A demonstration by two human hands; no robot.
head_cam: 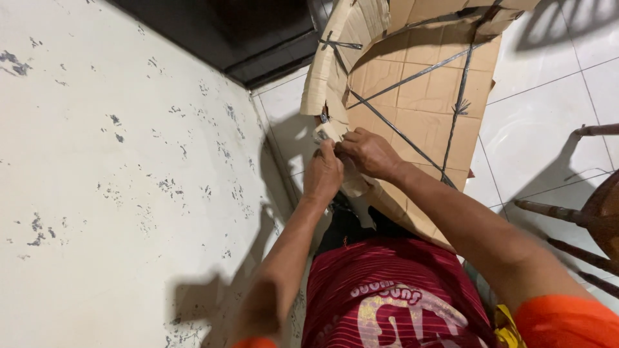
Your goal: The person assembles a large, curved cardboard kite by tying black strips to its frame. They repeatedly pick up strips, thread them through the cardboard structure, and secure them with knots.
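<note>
- Chipped white wall [116,161] is filling the left side, its paint flaking in dark specks.
- Glossy white floor tiles [548,116] are lying under a flattened brown cardboard sheet [419,103], creased and crossed by dark straps [412,76].
- Left hand [324,174] and right hand [369,153] are both pinching the sheet's torn pale edge [329,132], fingers closed tight on it.

Flaking white wall [116,161], wooden chair [590,222]

Both bare forearms reach forward and converge. The left hand [323,173] is curled, thumb up, pinching. The right hand [369,152] sits just beside it, fingers bent inward, knuckles touching.
</note>
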